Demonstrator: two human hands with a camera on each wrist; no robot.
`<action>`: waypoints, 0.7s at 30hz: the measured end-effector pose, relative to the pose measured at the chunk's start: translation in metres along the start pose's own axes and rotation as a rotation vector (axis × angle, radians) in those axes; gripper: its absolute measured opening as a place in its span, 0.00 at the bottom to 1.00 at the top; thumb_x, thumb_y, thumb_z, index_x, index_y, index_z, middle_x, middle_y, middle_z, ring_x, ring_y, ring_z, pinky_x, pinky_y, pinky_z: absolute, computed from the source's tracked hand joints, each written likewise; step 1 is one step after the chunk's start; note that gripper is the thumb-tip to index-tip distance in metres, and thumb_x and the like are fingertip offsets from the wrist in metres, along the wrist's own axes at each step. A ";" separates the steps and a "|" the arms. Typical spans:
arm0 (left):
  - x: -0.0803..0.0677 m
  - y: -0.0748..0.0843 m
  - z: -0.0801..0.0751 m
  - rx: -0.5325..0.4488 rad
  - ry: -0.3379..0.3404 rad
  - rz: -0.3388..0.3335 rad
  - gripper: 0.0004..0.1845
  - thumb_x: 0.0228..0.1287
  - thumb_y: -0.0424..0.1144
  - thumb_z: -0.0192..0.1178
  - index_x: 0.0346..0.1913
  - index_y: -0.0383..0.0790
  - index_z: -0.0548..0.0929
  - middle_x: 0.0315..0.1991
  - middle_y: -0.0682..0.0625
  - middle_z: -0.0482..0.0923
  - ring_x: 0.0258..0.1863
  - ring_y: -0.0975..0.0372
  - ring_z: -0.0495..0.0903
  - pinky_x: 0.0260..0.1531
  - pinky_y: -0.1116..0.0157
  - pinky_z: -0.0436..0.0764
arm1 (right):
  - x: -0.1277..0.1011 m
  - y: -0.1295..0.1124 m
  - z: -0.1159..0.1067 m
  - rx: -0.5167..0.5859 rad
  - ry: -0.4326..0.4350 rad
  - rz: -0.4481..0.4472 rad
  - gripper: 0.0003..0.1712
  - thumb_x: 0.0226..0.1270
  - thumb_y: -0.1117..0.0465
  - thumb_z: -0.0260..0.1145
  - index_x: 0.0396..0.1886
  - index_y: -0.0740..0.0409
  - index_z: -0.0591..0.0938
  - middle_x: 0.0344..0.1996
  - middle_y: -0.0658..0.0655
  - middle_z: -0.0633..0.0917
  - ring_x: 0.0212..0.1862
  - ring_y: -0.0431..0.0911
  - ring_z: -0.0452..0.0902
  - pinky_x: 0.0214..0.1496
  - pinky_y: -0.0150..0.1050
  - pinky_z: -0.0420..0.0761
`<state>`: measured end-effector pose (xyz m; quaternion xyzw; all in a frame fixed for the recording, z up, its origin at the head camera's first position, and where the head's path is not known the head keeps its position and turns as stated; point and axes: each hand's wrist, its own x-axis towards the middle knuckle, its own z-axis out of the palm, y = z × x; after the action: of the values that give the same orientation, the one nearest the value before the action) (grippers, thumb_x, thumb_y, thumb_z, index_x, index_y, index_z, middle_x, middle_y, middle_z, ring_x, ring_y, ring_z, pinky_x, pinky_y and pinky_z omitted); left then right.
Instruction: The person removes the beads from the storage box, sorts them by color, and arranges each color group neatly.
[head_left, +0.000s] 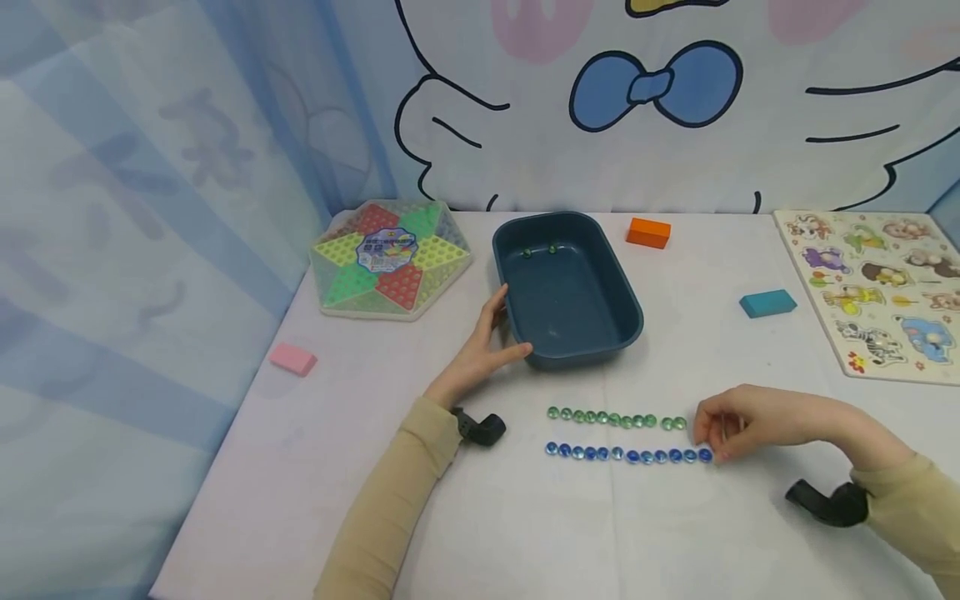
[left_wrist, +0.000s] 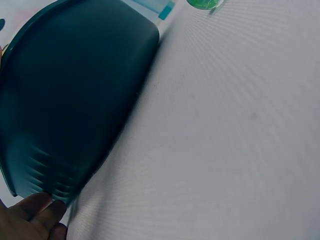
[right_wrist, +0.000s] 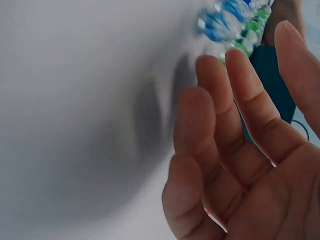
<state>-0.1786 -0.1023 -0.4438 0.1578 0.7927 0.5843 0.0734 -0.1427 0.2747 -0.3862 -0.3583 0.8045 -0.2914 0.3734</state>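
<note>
My left hand (head_left: 480, 354) holds the dark blue plastic tub (head_left: 630, 308) at its near left corner, thumb at the front and fingers along the side. In the left wrist view, fingertips (left_wrist: 50, 212) meet the tub's ridged wall. Two small green marbles (head_left: 552, 248) lie inside, toward the far end. A row of green glass marbles (head_left: 602, 417) runs in front of the tub, with a row of blue glass marbles (head_left: 603, 453) nearer me. At the right ends of both rows is my right hand (head_left: 772, 421), its thumb apart from loosely bent fingers (right_wrist: 195, 120), nothing between them.
A hexagonal box (head_left: 442, 279) with a coloured star lid stands left of the tub. Pink (head_left: 293, 359), orange (head_left: 648, 233) and teal blocks (head_left: 768, 303) lie about the white table (head_left: 525, 533). An animal puzzle board (head_left: 870, 321) lies at the far right. A printed curtain (head_left: 547, 158) hangs behind.
</note>
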 end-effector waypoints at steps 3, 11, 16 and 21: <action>0.000 0.000 -0.001 -0.003 -0.003 -0.008 0.48 0.58 0.45 0.63 0.71 0.67 0.40 0.73 0.52 0.43 0.72 0.57 0.48 0.69 0.51 0.48 | 0.006 -0.015 -0.013 -0.052 -0.016 0.054 0.09 0.58 0.54 0.66 0.36 0.50 0.78 0.26 0.43 0.75 0.30 0.36 0.70 0.29 0.30 0.69; 0.000 -0.001 -0.001 0.002 0.003 -0.002 0.49 0.58 0.43 0.63 0.72 0.65 0.40 0.73 0.51 0.43 0.71 0.56 0.48 0.69 0.50 0.48 | 0.034 -0.059 -0.054 -0.113 0.007 -0.001 0.11 0.59 0.54 0.66 0.39 0.53 0.79 0.28 0.45 0.78 0.31 0.40 0.73 0.32 0.30 0.74; -0.001 0.000 -0.001 -0.006 -0.002 -0.014 0.49 0.57 0.45 0.63 0.72 0.65 0.40 0.73 0.51 0.44 0.72 0.56 0.48 0.69 0.51 0.47 | 0.056 -0.078 -0.072 -0.115 0.043 -0.066 0.10 0.60 0.55 0.65 0.40 0.53 0.80 0.29 0.48 0.79 0.32 0.42 0.73 0.32 0.30 0.74; -0.001 0.002 0.000 -0.011 0.002 -0.005 0.49 0.58 0.41 0.63 0.72 0.65 0.39 0.73 0.51 0.43 0.72 0.56 0.47 0.69 0.49 0.47 | 0.082 -0.088 -0.089 -0.081 0.099 -0.076 0.12 0.62 0.58 0.64 0.43 0.60 0.79 0.31 0.55 0.80 0.34 0.45 0.74 0.36 0.34 0.78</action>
<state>-0.1773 -0.1026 -0.4423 0.1547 0.7899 0.5886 0.0750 -0.2208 0.1768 -0.3043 -0.3885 0.8191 -0.2900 0.3068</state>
